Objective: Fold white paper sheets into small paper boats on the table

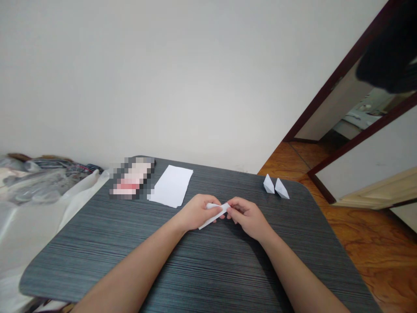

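A narrow folded strip of white paper (pixel 208 221) is held between my two hands over the dark table (pixel 107 256). My left hand (pixel 198 211) pinches its middle, thumb on top and fingers beneath. My right hand (pixel 246 215) grips the strip's far right end between thumb and fingertips. The strip slants, its lower left end sticking out below my left thumb. Part of the paper is hidden by my fingers. Beyond my right hand stand two small folded white paper shapes (pixel 269 184), side by side with pointed tips.
A stack of white paper sheets (pixel 172 184) lies at the back left. Left of it is a pixelated object (pixel 133 178), not recognisable. A white wall (pixel 195 87) rises behind the table. Plastic-covered items (pixel 42 195) lie at the left; wooden floor (pixel 368 248) shows at the right.
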Tool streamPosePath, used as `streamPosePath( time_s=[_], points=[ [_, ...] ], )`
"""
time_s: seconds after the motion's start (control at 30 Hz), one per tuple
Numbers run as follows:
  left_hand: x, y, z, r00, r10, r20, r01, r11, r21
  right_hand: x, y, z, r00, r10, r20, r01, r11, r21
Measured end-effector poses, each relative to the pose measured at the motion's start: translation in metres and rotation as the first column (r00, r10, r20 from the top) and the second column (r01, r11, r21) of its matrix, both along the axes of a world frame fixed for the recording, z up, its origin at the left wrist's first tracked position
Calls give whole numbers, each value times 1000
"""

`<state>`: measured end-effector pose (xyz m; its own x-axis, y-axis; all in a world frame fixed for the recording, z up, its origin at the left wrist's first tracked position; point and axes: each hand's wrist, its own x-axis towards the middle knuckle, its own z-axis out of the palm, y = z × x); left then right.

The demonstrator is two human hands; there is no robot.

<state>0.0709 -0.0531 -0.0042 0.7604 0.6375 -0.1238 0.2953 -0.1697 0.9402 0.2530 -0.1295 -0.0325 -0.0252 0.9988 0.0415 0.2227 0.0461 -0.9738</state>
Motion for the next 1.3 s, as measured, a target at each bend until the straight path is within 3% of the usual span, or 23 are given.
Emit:
streamPosePath(
  time_s=[0.3,0.5,0.7,1.13,1.3],
  points=[
    [-1,2,-2,1000,-2,22,2,999,-37,0,-1,-3,999,14,-48,-12,999,39],
    [0,2,-5,999,-14,41,16,998,-60,1,-1,3,994,33,101,-44,993,108],
    [-1,3,-5,999,-21,47,24,998,-66,1,-1,7,992,34,125,-59,979,197],
    [0,4,-2,992,-43,117,58,990,-127,4,-3,13,946,82,313,-163,956,243],
    [-1,5,-2,999,-7,46,9,999,-34,4,-3,19,930,90,357,-193,945,265]
  ],
)
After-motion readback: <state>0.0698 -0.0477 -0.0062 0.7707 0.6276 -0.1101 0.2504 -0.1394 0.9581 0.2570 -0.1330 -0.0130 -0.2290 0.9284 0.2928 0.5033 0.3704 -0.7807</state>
